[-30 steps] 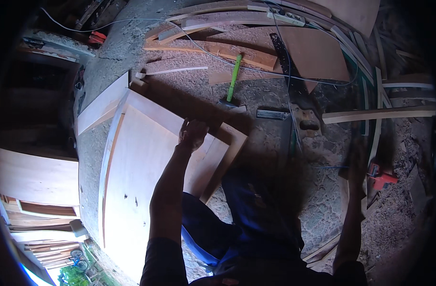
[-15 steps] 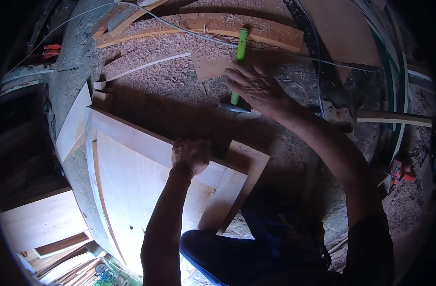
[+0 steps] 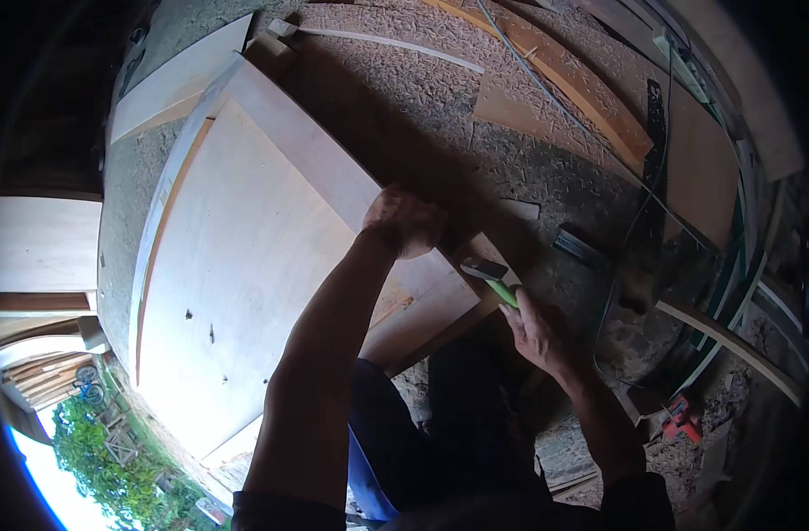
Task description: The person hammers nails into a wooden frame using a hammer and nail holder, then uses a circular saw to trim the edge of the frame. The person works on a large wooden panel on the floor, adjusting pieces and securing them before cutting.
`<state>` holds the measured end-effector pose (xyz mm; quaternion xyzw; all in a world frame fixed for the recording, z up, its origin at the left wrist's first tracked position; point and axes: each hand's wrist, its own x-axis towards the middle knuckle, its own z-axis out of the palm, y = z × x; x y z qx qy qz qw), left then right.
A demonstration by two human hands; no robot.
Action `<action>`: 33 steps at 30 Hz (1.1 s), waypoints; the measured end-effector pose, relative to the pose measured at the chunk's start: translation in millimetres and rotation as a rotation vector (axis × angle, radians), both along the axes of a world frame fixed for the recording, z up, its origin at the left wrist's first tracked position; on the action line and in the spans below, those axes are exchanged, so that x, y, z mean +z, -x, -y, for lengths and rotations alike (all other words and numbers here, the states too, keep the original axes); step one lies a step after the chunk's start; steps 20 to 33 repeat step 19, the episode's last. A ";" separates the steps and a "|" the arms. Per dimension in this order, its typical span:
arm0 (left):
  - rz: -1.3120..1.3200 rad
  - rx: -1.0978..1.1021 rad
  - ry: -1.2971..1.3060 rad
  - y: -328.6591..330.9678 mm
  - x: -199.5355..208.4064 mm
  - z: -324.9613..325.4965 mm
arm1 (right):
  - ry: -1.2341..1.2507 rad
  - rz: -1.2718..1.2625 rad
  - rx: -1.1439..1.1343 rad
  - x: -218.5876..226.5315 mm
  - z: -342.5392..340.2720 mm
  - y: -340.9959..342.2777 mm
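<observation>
A pale wooden panel (image 3: 245, 212) with a raised frame leans across the left and middle, its near corner by my legs. My left hand (image 3: 406, 221) is closed over the frame's upper edge, close to that corner. A hammer (image 3: 503, 292) with a bright green handle and a grey metal head is in my right hand (image 3: 540, 334), gripped near the head. The hammer head lies over the wooden block (image 3: 486, 252) at the panel's corner; whether it touches cannot be made out.
Wood shavings (image 3: 395, 75) cover the floor at the back. A curved wooden piece (image 3: 572, 75) lies there with a cable across it. A red tool (image 3: 681, 419) rests at the right, near a long strip of wood (image 3: 732, 341). Greenery shows at the lower left.
My right hand has taken the hammer off the floor and brought it toward me, to the panel's corner. The view has turned; my left hand still grips the frame edge.
</observation>
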<state>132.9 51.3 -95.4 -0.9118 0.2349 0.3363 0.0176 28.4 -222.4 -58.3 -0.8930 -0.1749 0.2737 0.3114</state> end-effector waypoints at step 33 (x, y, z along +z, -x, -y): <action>0.081 0.045 0.131 7.5 -9.4 -7.3 | -0.137 0.252 -0.200 -54.5 -36.2 58.2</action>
